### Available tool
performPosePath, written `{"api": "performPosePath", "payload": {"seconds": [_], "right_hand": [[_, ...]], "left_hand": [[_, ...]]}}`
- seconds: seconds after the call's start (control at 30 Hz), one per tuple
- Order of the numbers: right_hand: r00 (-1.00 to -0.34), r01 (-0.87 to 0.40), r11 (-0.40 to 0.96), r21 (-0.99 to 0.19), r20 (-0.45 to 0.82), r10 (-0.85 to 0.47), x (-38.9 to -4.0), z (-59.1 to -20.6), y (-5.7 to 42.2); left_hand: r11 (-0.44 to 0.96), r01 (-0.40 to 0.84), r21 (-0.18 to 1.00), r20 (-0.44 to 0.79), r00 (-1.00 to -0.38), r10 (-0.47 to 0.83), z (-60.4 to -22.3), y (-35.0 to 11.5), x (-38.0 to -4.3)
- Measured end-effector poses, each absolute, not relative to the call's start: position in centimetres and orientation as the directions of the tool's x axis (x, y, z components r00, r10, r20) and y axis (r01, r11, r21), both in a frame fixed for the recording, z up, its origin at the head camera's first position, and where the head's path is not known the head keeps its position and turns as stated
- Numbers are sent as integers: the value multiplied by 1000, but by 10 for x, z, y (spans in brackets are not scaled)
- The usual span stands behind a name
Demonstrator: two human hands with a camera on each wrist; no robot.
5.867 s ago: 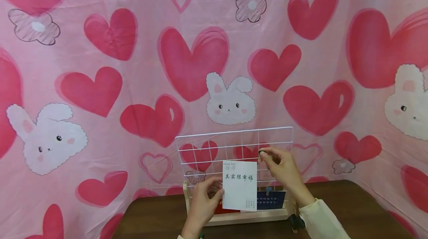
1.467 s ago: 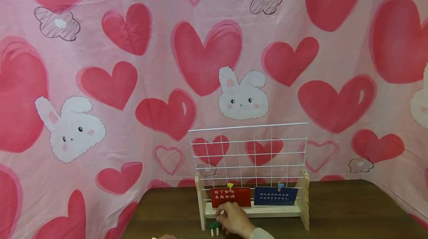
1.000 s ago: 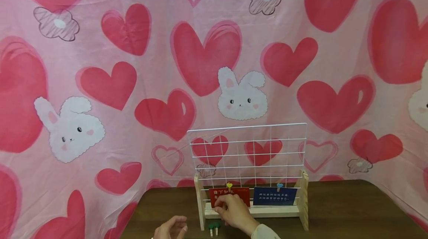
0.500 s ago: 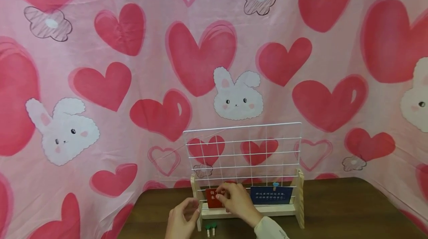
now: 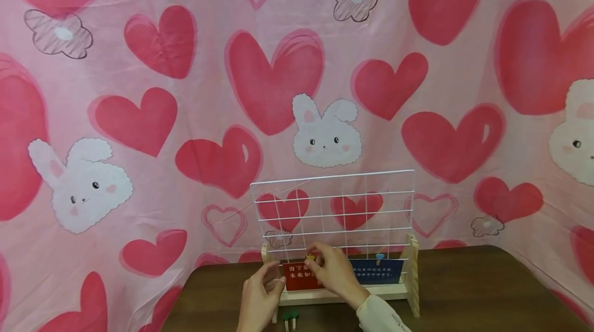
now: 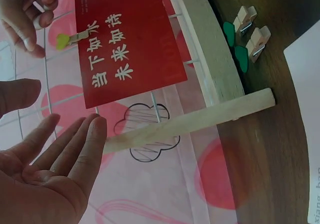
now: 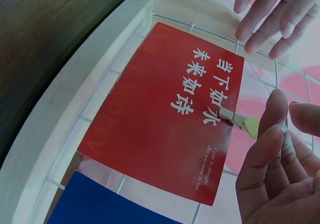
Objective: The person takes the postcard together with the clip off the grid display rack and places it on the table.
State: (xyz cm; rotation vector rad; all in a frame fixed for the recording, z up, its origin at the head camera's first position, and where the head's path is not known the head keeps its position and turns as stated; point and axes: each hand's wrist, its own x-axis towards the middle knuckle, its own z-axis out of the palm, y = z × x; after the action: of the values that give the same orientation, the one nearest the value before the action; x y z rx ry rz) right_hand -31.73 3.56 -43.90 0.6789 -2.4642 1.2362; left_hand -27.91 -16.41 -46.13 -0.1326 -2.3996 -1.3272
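A red card [image 7: 160, 103] with white Chinese characters hangs on the white wire grid [image 5: 331, 175], held at its top edge by a wooden clip with a yellow heart [image 6: 62, 41]. My right hand [image 5: 334, 270] hovers at this clip, thumb and fingertips just short of the heart in both wrist views. At the card's left edge is my left hand [image 5: 262, 293], palm turned toward it and fingers extended, holding nothing. Two clips with green hearts [image 6: 242, 58] lie on the table before the stand. A white card [image 6: 307, 98] lies near them, partly cut off.
Right of the red card, a dark blue card [image 5: 380, 272] hangs under a blue heart clip [image 5: 379, 258]. The grid stands in a wooden base [image 5: 390, 291] on a dark brown table [image 5: 459, 285]. Behind is a pink curtain [image 5: 209, 89] with hearts and rabbits.
Earlier my left hand was at the white card before the grid, and my right pinched a green clip. Lately the right rose from the red card's bottom to its clip; the left came up beside it.
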Motion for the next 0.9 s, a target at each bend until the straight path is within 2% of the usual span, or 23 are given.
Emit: {"api": "performPosePath", "payload": {"seconds": [0.33,0.57,0.9], "right_hand": [[-858,-509,551,-661,443,-262,-319,-441,38],[-847,-513,609,-606,471,-245,-319,-449,37],[-857,-478,655,-584,472,-205,-325,-457,34]], "left_hand": [[592,229,773,384,-911,-148,-469,-158,-279],[637,168,753,324,-936,-137,-479,-158,-279],[633,197,748,336,-936,-106,-481,-158,-286]]}}
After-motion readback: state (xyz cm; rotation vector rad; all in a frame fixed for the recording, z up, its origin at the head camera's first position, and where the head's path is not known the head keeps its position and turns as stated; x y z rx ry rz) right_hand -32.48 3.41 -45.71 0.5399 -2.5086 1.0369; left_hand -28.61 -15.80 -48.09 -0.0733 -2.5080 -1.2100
